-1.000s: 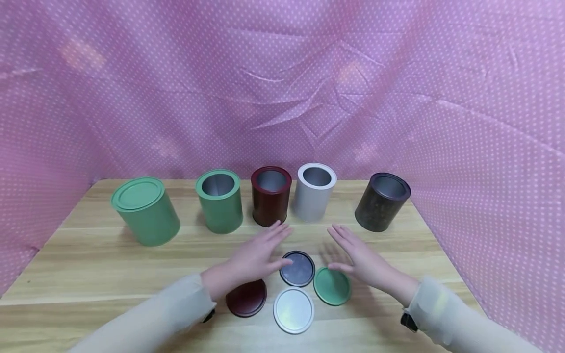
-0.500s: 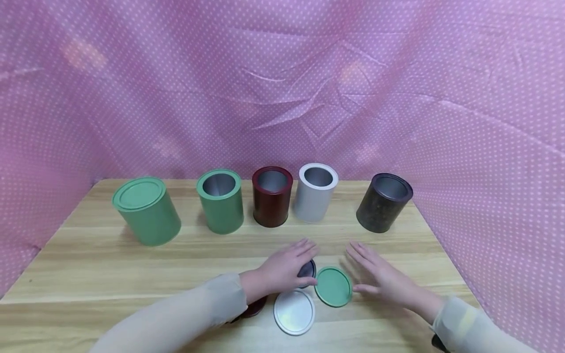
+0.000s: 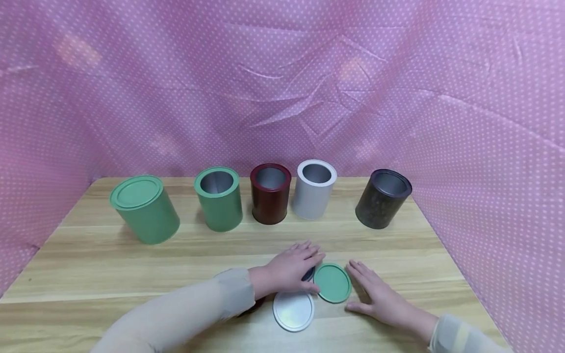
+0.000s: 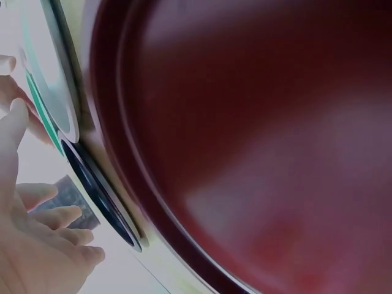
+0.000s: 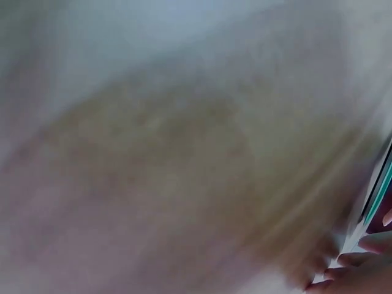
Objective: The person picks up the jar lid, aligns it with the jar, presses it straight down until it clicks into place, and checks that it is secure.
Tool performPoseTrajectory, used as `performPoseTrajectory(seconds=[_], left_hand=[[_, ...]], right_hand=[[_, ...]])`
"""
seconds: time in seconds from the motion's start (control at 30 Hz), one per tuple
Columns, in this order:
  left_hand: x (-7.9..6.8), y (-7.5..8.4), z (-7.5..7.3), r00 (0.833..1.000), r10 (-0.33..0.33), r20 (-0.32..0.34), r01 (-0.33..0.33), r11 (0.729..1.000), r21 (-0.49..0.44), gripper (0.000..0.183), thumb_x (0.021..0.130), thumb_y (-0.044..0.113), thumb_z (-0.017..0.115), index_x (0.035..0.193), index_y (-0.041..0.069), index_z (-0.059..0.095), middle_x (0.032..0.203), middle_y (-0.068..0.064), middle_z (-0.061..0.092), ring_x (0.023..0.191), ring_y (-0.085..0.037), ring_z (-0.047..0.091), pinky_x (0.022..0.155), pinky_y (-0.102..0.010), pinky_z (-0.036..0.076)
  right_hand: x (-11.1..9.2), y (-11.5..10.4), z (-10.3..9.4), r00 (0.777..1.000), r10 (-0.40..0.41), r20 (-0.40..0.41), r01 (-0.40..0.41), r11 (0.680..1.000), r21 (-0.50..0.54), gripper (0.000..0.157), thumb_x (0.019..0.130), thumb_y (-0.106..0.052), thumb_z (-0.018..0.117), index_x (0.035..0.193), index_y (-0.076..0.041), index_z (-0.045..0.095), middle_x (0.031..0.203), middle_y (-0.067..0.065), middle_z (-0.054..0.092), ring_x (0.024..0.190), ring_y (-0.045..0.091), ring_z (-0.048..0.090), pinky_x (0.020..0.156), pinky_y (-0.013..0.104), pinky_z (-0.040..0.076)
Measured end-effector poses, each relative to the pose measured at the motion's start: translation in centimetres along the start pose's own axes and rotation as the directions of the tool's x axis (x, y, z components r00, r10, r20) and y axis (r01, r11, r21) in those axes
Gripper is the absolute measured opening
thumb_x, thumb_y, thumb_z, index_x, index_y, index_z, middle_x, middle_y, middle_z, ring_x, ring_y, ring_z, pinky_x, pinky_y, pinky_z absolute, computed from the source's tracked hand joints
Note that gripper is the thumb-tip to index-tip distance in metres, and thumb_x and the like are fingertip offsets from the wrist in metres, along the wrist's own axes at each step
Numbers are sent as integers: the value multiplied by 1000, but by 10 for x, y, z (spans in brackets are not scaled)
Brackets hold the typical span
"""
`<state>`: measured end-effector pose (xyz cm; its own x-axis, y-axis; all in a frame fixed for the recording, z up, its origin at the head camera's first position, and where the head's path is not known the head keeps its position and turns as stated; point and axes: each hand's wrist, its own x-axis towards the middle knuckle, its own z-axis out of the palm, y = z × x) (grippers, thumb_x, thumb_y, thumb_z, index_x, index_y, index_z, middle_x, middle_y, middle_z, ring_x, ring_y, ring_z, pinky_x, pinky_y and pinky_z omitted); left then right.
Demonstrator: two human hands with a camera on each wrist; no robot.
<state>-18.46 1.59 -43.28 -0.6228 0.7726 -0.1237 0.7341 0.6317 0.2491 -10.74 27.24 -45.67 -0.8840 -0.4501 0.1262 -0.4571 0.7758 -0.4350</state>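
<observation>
Left hand (image 3: 291,269) lies palm-down above the black lid (image 4: 99,190), fingers extended, gripping nothing; contact with that lid, cannot tell. Right hand (image 3: 381,298) stands just right of the green lid (image 3: 332,283), fingers long, thumb apart, also gripping nothing. Green lid lies flat between the two, so the hands appear placed to bracket it. White lid (image 3: 293,311) is just beside it, nearer the person. Dark red lid (image 4: 263,135) is mostly covered by the left sleeve (image 3: 176,309) from the head, but fills the left wrist view. Lids lie flat and close together, probably for stability and easy reach.

Farther back on the wooden table (image 3: 57,274), a loose row: lidded green can (image 3: 147,211), then uncovered green can (image 3: 222,211), dark red can (image 3: 270,203), white can (image 3: 312,198), black can (image 3: 381,203). All upright; the setback likely gives the forearms room. Right wrist view mostly blurred.
</observation>
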Motion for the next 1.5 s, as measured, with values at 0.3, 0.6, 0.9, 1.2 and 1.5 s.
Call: performPoseTrajectory(seconds=[0.3,0.6,0.9,1.2,1.5], left_hand=[[3,1,2,999,-6,36,4,998,66,81,85,59,63,150,19,37,157,-6,33,148,-27,23,120,-41,24],[3,4,6,998,-26,50,22,996,92,76,85,58,64,146,16,44,156,-7,34,147,-26,24,120,-38,25],[6,7,11,999,-26,38,22,994,112,70,85,56,65,141,16,51,153,-6,39,146,-25,28,119,-37,27],[6,11,10,999,-28,37,23,992,123,69,85,56,66,139,16,53,152,-5,41,145,-23,31,118,-35,29],[6,17,7,999,-28,29,23,987,160,67,84,57,65,136,16,55,149,-5,45,140,-21,39,116,-33,32]], right_hand=[[6,-3,2,997,68,30,-69,998,11,87,78,-44,77,142,4,43,146,28,40,135,49,35,108,61,32],[7,-4,6,997,69,43,-69,998,6,84,77,-42,78,138,6,47,146,29,40,136,50,34,106,62,34],[8,-8,4,996,86,25,-85,996,-21,77,75,-37,81,133,5,52,143,30,43,134,50,36,105,61,36],[8,-8,2,997,70,28,-69,997,-21,76,74,-34,82,131,7,53,141,30,44,132,52,37,104,62,37],[8,-7,4,999,32,-8,-32,999,-30,73,73,-31,83,129,6,55,139,28,49,129,53,40,103,63,38]])
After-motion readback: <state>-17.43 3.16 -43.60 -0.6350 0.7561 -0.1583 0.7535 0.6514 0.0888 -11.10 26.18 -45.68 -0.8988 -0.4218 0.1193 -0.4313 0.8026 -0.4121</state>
